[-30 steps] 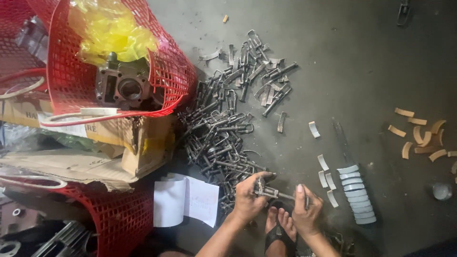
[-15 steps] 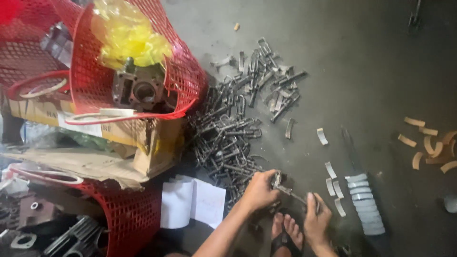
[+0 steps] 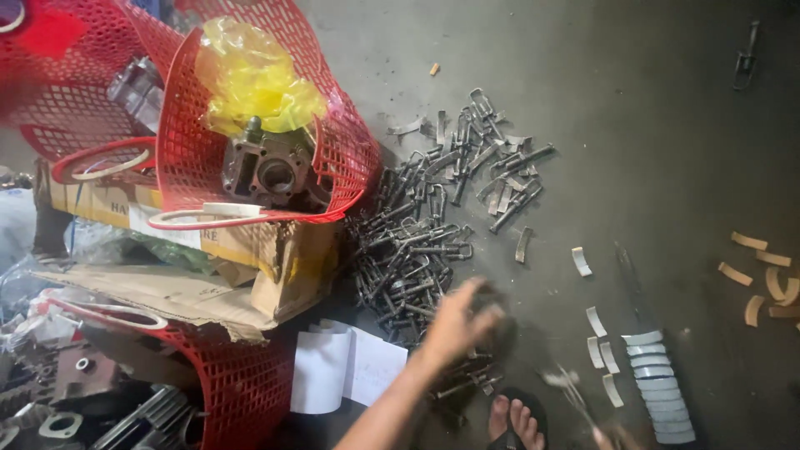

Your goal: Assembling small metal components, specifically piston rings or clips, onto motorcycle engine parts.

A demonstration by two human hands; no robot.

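Left hand reaching into a heap of metal clips on the floor

The left hand point(image 3: 454, 325) is blurred over the near edge of the pile of metal clips point(image 3: 425, 242); whether its grip is shut on a clip cannot be told. The right hand point(image 3: 612, 437) barely shows at the bottom edge, beside a blurred metal piece point(image 3: 571, 387), grip unclear. Curved grey plates point(image 3: 658, 387) lie stacked to the right; a red basket point(image 3: 250, 142) stands left.

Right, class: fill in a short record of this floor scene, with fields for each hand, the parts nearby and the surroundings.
left hand: reaching over the clip pile, blurred; grip unclear
right hand: at the bottom edge, mostly cut off
foot: bare toes in a sandal, between the hands
curved plates: stacked in a row, right of the foot
baskets: red mesh, left, one holding a metal casting
floor: dark concrete
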